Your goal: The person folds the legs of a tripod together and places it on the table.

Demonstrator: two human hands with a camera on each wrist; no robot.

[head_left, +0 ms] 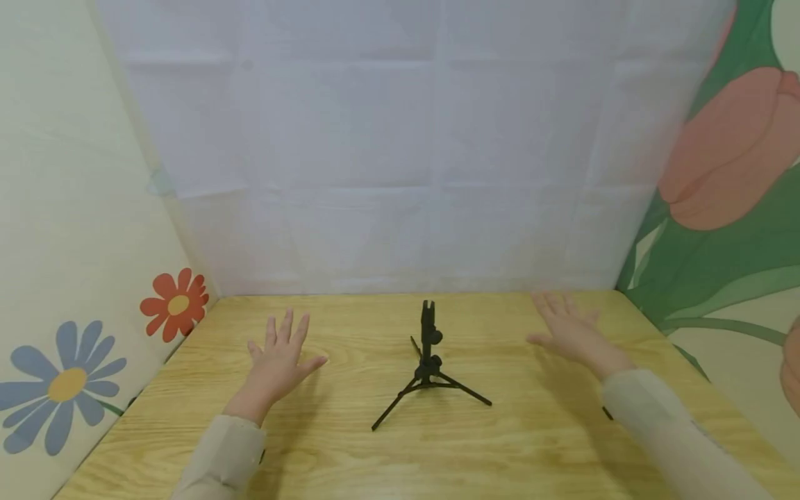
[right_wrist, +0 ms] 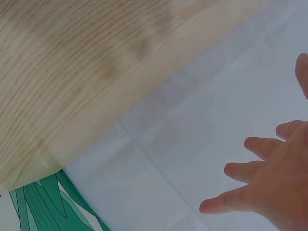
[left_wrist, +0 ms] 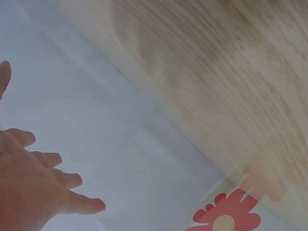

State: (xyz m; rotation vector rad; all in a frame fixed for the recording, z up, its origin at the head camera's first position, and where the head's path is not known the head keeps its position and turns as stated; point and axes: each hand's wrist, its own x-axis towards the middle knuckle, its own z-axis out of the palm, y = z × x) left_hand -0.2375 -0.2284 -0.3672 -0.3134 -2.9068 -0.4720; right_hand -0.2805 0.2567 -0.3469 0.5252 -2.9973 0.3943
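Observation:
A small black tripod stand (head_left: pixel 427 368) stands upright on the wooden table between the two hands, its legs spread and two knobs on its post. To its left, my left hand (head_left: pixel 278 366) is held over the table with fingers spread, apart from the stand. My right hand (head_left: pixel 573 333) is to the right of the stand, fingers also spread and nothing in it. In the left wrist view the left hand (left_wrist: pixel 33 185) shows its splayed fingers against the white cloth. The right wrist view has the right hand (right_wrist: pixel 274 178) likewise splayed and holding nothing.
The wood-grain table (head_left: pixel 431 458) reaches back to a white cloth (head_left: pixel 400 139). A flower-printed cloth (head_left: pixel 56 208) hangs along the left side, and a tulip-printed cloth (head_left: pixel 725 160) borders the right.

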